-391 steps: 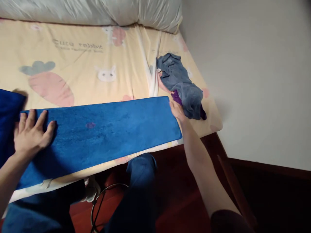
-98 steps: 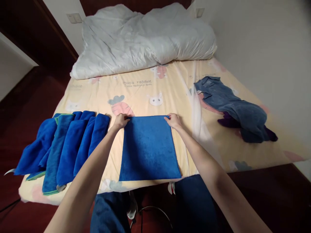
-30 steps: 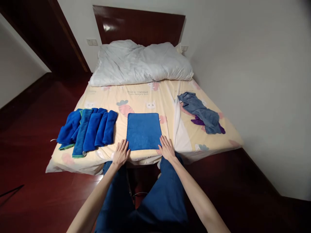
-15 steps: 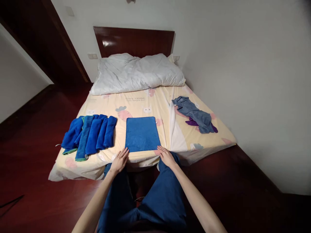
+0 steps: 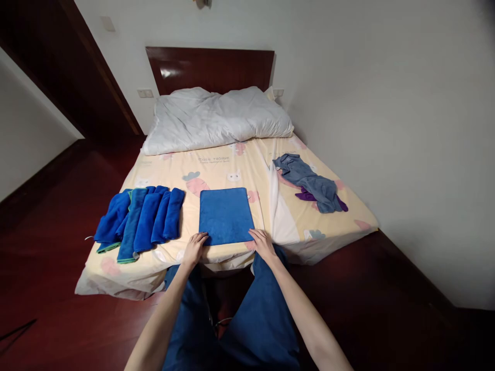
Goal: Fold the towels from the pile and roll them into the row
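Blue cloth (image 5: 225, 214) flat on bed (image 5: 251, 167).
Left hand (image 5: 194, 249) at near-left corner, right hand (image 5: 263, 245) at near-right; fingertips on cloth, can't tell if gripping.

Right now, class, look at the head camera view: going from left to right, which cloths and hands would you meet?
Row of blue cloths → left hand → flat blue cloth → right hand → grey-blue cloth. The purple cloth is left out, as it overlaps the grey-blue one.
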